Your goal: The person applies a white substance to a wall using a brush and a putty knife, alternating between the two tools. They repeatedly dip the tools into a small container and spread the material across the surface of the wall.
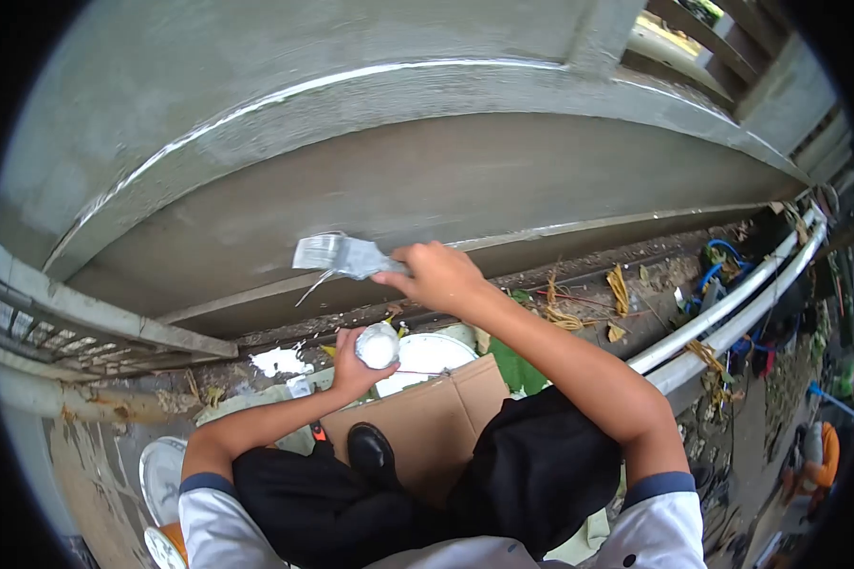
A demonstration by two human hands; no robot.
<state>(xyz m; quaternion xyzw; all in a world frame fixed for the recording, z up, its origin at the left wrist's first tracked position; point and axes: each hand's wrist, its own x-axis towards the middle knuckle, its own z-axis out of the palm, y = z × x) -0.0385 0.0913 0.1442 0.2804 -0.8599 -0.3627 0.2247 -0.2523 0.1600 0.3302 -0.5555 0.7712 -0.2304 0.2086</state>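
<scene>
Nearest: black trousers (541, 465) and shoe (370, 453), on cardboard (441, 412). Left hand (349, 368): clasped round white cup (378, 346), just beside bucket (434, 354). Right hand (436, 275): gripping brush (337, 254), bristles on grey wall (446, 180). Far right: litter (565, 315), white pipes (731, 318) along wall foot.

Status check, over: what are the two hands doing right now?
Right hand gripping paintbrush, bristles at grey wall. Left hand holding small cup of white paint. Nothing between brush and wall.
</scene>
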